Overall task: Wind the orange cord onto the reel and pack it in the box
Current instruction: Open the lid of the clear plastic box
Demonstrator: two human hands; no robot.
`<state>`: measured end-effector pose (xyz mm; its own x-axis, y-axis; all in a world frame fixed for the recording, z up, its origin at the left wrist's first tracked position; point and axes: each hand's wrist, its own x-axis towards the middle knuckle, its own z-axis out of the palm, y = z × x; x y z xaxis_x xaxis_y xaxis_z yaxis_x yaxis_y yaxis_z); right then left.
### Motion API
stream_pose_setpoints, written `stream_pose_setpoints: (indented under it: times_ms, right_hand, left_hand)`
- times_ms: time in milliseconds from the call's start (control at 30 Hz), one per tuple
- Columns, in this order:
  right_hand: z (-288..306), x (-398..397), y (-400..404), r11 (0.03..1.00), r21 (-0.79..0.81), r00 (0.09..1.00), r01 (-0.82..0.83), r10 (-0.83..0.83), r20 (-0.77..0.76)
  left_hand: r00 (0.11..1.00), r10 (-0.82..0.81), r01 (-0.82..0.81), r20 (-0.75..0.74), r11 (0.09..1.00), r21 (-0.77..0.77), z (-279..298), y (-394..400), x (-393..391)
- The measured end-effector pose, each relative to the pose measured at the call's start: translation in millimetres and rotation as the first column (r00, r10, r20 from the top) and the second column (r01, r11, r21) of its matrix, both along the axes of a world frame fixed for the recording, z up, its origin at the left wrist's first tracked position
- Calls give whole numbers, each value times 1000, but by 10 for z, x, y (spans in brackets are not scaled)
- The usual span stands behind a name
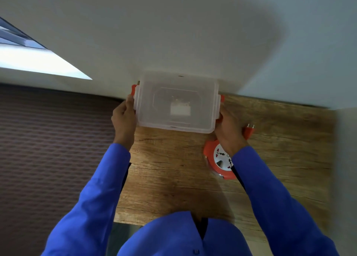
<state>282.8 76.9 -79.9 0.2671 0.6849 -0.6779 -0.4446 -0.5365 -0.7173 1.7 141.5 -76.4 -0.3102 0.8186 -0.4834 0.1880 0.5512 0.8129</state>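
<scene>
Clear plastic box point(176, 104), lid on, held at the far edge of the wooden table point(173, 178), close against the pale wall point(173, 33); whether its base rests on the table or is raised just off it cannot be told. Orange clips show at both short ends of the box. A white label or patch is visible through the lid, near the box's centre; contents otherwise unclear. Left hand point(123, 116) grips the box's left end, fingers wrapped round the side just below the left clip point(134, 89). Right hand point(229, 128) grips the box's right end, thumb up along the side under the right clip point(222, 98). Both hands closed on the box. Reel point(218, 159), orange rim with a white socket face, lies flat on the table nearer the person than the box, off its right corner, partly hidden under the right wrist and blue sleeve point(270, 188). Orange plug point(249, 130) with two pins lies on the table just right of the right hand, beyond the reel. Loose cord not visible; how much sits wound on the reel cannot be told. Left of the box and table, a dark ribbed surface point(54, 149). Frame somewhat blurred.
</scene>
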Motion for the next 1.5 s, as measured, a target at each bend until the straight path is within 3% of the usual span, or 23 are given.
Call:
stream_pose_setpoints:
  times_ms: [133,233,267,367,433,533,600,700,767,833,933,1000,1067,1267,1400,1500]
  right_hand:
    - [19,-15,-44,999,13,995,34,-33,-98]
    - [-2,14,-10,983,-87,978,-164,174,115]
    - [21,14,16,974,-88,968,-210,219,118]
    - [191,-8,44,983,3,980,-186,185,-75]
    - [278,25,23,988,-36,977,-148,152,152]
    - [296,123,-110,994,-16,875,-110,104,473]
    - [297,209,-282,990,-19,775,-138,120,621]
    - [191,346,-648,968,-200,571,-152,252,781]
    - [104,407,-915,903,-401,534,-151,416,736]
    - [78,380,-1162,834,-520,599,-182,514,614]
    - [49,371,-1313,878,-454,710,-153,417,568]
    - [73,433,-1311,906,-409,833,-109,308,459]
    - [107,488,-1330,894,-421,889,-155,312,336]
    - [450,478,-1371,815,-436,797,-382,529,292]
    - [927,496,-1402,797,-385,735,-466,590,333]
    - [1368,442,-1295,840,-169,772,-515,541,335]
  left_hand:
    - [999,32,-31,-12,996,88,-21,11,38]
    - [996,79,-70,-41,981,178,8,-44,80]
    - [996,79,-70,-41,979,191,12,-79,87]
    - [989,149,-143,-20,972,186,21,-188,74]
    - [977,214,-212,-1,970,119,32,-235,46]
    - [984,176,-174,29,984,-38,5,-323,-85]
    - [989,109,-96,95,986,-138,-15,-382,-173]
    - [980,62,-15,187,969,-246,-23,-463,-225]
    - [957,113,-35,268,960,-277,-50,-494,-228]
    - [904,207,-83,375,944,-321,-66,-520,-212]
    - [776,391,-158,495,880,-448,-27,-542,-164]
    - [704,466,-174,536,845,-506,11,-569,-131]
    - [629,501,-186,594,839,-511,55,-600,-107]
    - [321,579,-322,750,811,-488,94,-710,-262]
    - [292,498,-298,816,859,-417,121,-721,-416]
    - [289,462,-286,838,877,-385,119,-718,-445]
